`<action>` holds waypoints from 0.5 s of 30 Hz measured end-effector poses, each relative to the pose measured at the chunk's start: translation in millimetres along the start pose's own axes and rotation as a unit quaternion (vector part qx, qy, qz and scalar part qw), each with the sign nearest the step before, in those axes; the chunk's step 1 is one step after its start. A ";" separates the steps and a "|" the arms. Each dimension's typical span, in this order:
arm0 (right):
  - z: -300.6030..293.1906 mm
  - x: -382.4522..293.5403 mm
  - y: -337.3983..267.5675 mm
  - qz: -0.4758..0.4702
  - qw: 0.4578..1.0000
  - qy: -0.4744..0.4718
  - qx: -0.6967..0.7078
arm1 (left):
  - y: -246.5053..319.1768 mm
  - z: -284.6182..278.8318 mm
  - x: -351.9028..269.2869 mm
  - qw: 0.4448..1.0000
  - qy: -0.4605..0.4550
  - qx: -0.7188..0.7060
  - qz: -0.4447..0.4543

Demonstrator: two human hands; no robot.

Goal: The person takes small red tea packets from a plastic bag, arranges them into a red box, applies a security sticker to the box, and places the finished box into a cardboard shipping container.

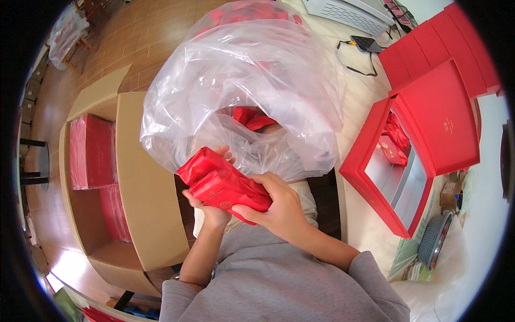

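Both my hands hold red foil-like wrapped packets [229,187] in front of my body. My left hand [215,213] supports them from below on the left, its fingertips showing past the far edge. My right hand [281,205] grips their right end, thumb on top. Just beyond is a large clear plastic bag [241,76], its mouth open towards me, with more red packets [251,118] inside. To the right, an open red gift box [372,201] with its lid folded back holds red packets [392,145] at its far end, beside a silvery interior surface.
An open cardboard box [151,181] with plastic-wrapped red boxes [94,151] stands at left. Red boxes [434,44] are stacked at the back right, near a phone-like device [366,43] with a strap. A grey basket [432,241] lies at right.
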State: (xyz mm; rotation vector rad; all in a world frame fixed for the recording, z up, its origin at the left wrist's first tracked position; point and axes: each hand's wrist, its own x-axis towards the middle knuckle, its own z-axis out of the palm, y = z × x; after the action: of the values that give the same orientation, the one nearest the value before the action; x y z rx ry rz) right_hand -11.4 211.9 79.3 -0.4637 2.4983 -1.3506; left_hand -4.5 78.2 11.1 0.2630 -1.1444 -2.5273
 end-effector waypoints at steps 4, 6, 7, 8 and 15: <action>1.0 1.8 1.3 -0.109 0.975 0.118 -0.151 | 13.6 -13.9 0.1 0.974 0.037 -0.210 -0.082; -3.4 2.0 -0.7 -0.120 0.963 0.123 -0.206 | 10.9 -19.9 6.2 0.967 -0.012 -0.249 -0.058; -4.1 1.6 -1.9 -0.121 0.962 0.128 -0.208 | 10.6 -17.9 5.6 0.972 -0.020 -0.227 -0.062; -4.7 1.0 -3.1 -0.122 0.961 0.134 -0.209 | 10.7 -13.7 4.2 0.976 -0.029 -0.205 -0.066; -35.9 -14.9 3.3 -0.112 0.944 0.144 -0.276 | 5.0 21.9 -3.9 0.995 0.008 -0.020 -0.097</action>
State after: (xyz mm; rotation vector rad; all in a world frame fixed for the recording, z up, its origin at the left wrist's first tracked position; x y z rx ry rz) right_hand -11.7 246.7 96.8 -0.7252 3.1541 -0.8018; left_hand -6.5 91.7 29.4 0.3998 -1.1087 -2.7082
